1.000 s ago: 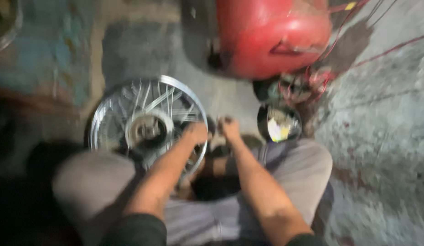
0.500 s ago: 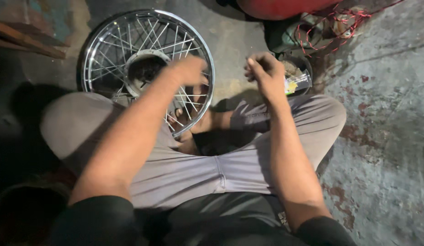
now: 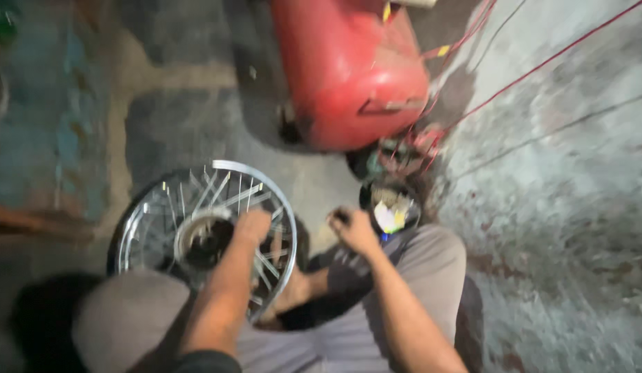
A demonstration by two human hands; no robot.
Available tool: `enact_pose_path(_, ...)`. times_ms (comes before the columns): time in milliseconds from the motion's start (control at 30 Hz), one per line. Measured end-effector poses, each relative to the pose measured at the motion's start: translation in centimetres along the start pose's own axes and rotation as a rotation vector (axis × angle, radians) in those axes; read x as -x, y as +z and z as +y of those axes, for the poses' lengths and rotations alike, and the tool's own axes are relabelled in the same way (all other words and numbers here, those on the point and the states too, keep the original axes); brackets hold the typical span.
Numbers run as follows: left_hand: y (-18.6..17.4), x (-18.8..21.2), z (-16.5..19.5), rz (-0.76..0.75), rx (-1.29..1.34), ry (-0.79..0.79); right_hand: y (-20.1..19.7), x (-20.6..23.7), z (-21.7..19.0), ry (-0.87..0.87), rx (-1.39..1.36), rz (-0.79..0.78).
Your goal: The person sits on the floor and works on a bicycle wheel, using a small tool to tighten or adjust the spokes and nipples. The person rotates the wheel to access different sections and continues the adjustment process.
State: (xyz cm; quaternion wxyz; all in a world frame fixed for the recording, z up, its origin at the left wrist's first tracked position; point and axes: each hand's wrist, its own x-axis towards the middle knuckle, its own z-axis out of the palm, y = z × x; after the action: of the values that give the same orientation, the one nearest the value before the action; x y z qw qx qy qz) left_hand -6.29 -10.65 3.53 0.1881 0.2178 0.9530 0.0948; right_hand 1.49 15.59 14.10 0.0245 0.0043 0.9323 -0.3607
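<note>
Red tank [image 3: 348, 69] back in view, left hand [image 3: 253, 226] on spoked wheel [image 3: 203, 235], right hand [image 3: 352, 229] curled, grip unclear

Little of this kind shows. Small yellow tags [image 3: 443, 50] hang on the wires beside the red tank [image 3: 348, 69], one at its top edge and one by its right flank; both are blurred. In the dark round container [image 3: 390, 206] below the tank lies a crumpled white and yellow wrapper [image 3: 388, 215], its print unreadable. No signs or screens appear.
</note>
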Motion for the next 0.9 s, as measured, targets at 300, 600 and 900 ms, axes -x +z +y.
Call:
enact_pose_path(300,-0.5,2.2,0.5,0.035,0.208,-0.145,1.5,2.6,0.8,-0.013,-0.052,0.037)
enact_pose_path(600,-0.6,2.6,0.5,-0.151,0.184,-0.097,1.9,3.3,-0.5,0.074,-0.039,-0.047)
enact_pose_path(900,-0.8,1.3,-0.4,-0.136,0.044,0.02,3.4,3.0,1.0,0.033,0.066,-0.076)
